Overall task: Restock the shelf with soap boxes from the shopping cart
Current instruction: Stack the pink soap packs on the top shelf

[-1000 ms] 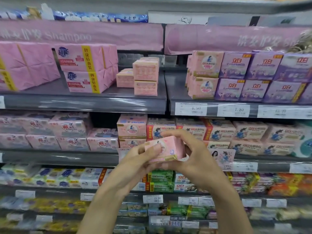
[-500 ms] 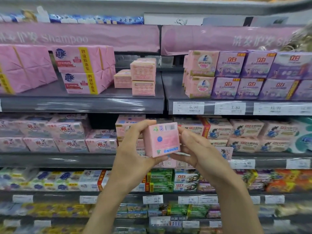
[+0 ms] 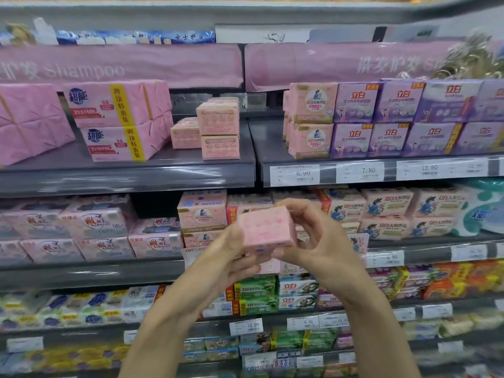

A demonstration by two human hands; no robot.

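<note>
Pink soap box (image 3: 266,227) is held in mid-air before the shelving, left hand (image 3: 226,257) curled under it and right hand (image 3: 319,241) pinching its end; recommend turning the printed face outward, then seating it flush beside the 2 stacked pink boxes (image 3: 219,129) on the upper shelf (image 3: 163,166)

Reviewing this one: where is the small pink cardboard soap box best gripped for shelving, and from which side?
Probably by its two end faces, coming from the near side so the far face is free to go in first. The small pink cardboard soap box is a flat-sided block, and the left hand and right hand hold it from those two sides.
</note>
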